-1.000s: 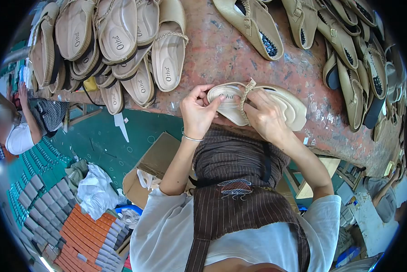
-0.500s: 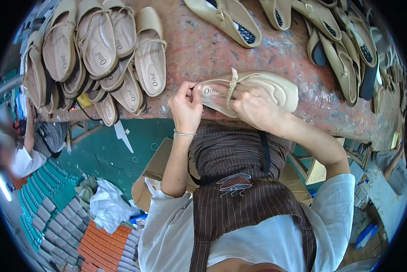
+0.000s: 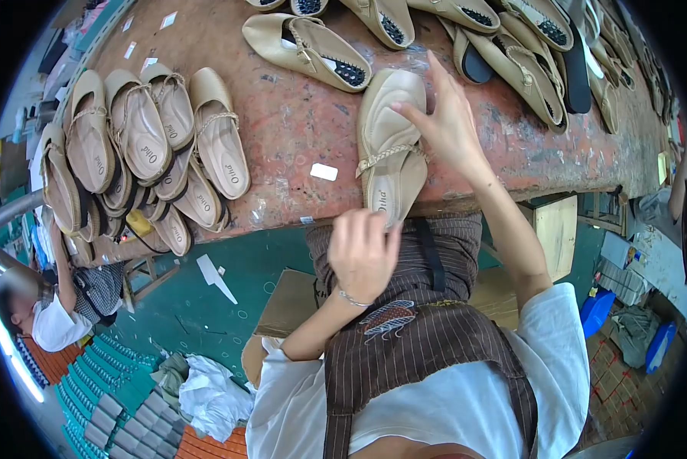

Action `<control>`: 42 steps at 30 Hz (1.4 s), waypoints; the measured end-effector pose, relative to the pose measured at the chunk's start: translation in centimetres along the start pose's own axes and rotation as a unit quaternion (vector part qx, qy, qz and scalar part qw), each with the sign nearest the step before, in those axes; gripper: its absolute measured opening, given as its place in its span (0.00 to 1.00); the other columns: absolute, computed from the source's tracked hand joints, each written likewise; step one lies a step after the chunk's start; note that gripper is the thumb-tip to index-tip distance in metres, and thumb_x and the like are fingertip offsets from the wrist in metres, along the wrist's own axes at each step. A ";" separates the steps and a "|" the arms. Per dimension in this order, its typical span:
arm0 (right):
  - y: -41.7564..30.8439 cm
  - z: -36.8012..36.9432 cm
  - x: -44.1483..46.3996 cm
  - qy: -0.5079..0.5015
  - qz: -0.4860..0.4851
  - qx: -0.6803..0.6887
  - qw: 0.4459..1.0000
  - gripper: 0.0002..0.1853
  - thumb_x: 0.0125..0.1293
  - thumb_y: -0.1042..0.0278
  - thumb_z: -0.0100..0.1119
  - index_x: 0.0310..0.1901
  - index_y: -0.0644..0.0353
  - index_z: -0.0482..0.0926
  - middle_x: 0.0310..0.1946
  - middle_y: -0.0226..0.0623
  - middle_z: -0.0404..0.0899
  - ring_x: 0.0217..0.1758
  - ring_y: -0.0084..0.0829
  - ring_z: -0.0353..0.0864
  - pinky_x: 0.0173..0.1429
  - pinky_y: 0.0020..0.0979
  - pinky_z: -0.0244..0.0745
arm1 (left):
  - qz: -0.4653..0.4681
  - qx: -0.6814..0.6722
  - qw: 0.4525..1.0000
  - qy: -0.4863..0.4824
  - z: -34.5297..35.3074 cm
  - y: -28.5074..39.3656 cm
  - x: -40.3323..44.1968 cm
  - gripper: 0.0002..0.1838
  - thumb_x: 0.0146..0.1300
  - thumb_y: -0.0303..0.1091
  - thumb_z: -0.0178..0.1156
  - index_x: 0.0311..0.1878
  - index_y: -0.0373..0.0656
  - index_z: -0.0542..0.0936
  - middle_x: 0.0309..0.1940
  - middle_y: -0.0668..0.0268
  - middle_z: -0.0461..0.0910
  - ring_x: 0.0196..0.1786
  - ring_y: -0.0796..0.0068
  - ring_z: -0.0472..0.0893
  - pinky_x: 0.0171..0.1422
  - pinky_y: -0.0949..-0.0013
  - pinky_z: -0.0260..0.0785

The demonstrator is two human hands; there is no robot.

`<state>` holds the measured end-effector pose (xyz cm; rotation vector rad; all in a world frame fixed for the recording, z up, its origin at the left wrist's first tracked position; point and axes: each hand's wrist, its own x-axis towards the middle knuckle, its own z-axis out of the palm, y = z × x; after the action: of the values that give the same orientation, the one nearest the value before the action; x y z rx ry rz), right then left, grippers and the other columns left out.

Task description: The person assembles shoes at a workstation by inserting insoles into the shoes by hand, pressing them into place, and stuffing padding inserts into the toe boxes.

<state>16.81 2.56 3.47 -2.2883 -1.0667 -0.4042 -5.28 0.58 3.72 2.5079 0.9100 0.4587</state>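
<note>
A tan shoe upper with a braided strap and an insole marked "Otha" points away from me at the table's front edge. My left hand is at its near end, fingers bent over the heel; what they grip, if anything, is hidden. Beside the shoe's toe, my right hand is raised with thumb and fingers spread, holding nothing. Just beyond lies a tan shoe with a buckle and a dark patterned inside.
Finished-looking tan slippers are heaped on the left of the worn red table. More tan shoes lie at the back right. A white label is left of the shoe. Another person is at the far left.
The shoe has turned from lying sideways to pointing away from me. My right hand has left the strap and opened beside the toe. The view has shifted, showing more of the table.
</note>
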 end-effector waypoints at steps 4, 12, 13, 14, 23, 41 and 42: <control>-1.1 -3.8 1.0 -0.311 0.152 0.332 0.878 0.24 0.54 0.76 0.65 0.56 0.61 0.80 0.61 0.55 0.75 0.67 0.50 0.73 0.66 0.44 0.73 | 0.054 0.027 0.996 -0.061 3.3 0.7 3.2 0.33 0.57 0.41 0.68 0.65 0.40 0.73 0.63 0.53 0.72 0.70 0.55 0.68 0.78 0.39 0.49; -1.9 -3.1 -9.4 -0.271 -0.069 0.167 0.946 0.12 0.56 0.84 0.54 0.44 0.68 0.74 0.59 0.63 0.75 0.71 0.57 0.69 0.79 0.61 0.48 | 0.058 0.052 0.983 -0.164 5.0 -0.7 1.8 0.35 0.63 0.40 0.61 0.71 0.33 0.66 0.67 0.48 0.69 0.73 0.51 0.66 0.78 0.38 0.50; -1.8 -1.6 -8.6 -0.232 -0.092 0.142 0.958 0.12 0.58 0.82 0.52 0.45 0.68 0.74 0.56 0.62 0.77 0.69 0.56 0.71 0.80 0.60 0.47 | 0.061 0.054 0.982 -0.168 4.7 -0.5 1.5 0.35 0.63 0.40 0.61 0.71 0.33 0.66 0.67 0.48 0.69 0.73 0.51 0.66 0.78 0.38 0.50; -1.8 -0.2 -7.7 -0.192 -0.114 0.117 0.968 0.13 0.60 0.80 0.51 0.47 0.68 0.75 0.53 0.60 0.79 0.67 0.54 0.74 0.80 0.60 0.45 | 0.045 0.023 0.991 -0.124 4.5 -0.2 1.3 0.32 0.64 0.38 0.58 0.69 0.31 0.68 0.67 0.50 0.69 0.73 0.55 0.66 0.78 0.38 0.51; -2.6 -1.1 -8.5 -0.213 -0.115 -0.037 0.970 0.35 0.55 0.80 0.54 0.67 0.78 0.64 0.65 0.61 0.70 0.71 0.53 0.69 0.80 0.60 0.41 | 0.009 0.003 0.997 -0.074 6.5 1.3 0.6 0.28 0.64 0.31 0.53 0.66 0.29 0.71 0.69 0.45 0.66 0.73 0.50 0.65 0.79 0.37 0.49; -3.2 1.5 -6.5 -0.075 -0.194 -0.193 0.959 0.13 0.60 0.71 0.54 0.46 0.64 0.79 0.38 0.44 0.82 0.47 0.40 0.84 0.81 0.57 0.41 | 0.055 0.043 0.995 -0.071 6.4 0.3 0.3 0.25 0.65 0.35 0.55 0.63 0.33 0.74 0.64 0.49 0.72 0.68 0.50 0.71 0.77 0.42 0.56; -2.7 1.7 -4.3 -0.049 -0.196 -0.209 0.957 0.13 0.60 0.71 0.54 0.46 0.64 0.79 0.38 0.44 0.82 0.47 0.40 0.84 0.81 0.57 0.41 | 0.046 0.057 0.995 -0.060 6.5 0.5 0.9 0.24 0.66 0.35 0.55 0.63 0.33 0.74 0.63 0.49 0.73 0.67 0.49 0.72 0.75 0.42 0.59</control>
<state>12.00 2.46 1.01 -2.4689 -1.6257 -0.7402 -1.53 -1.02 -1.45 2.6572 0.7975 0.2872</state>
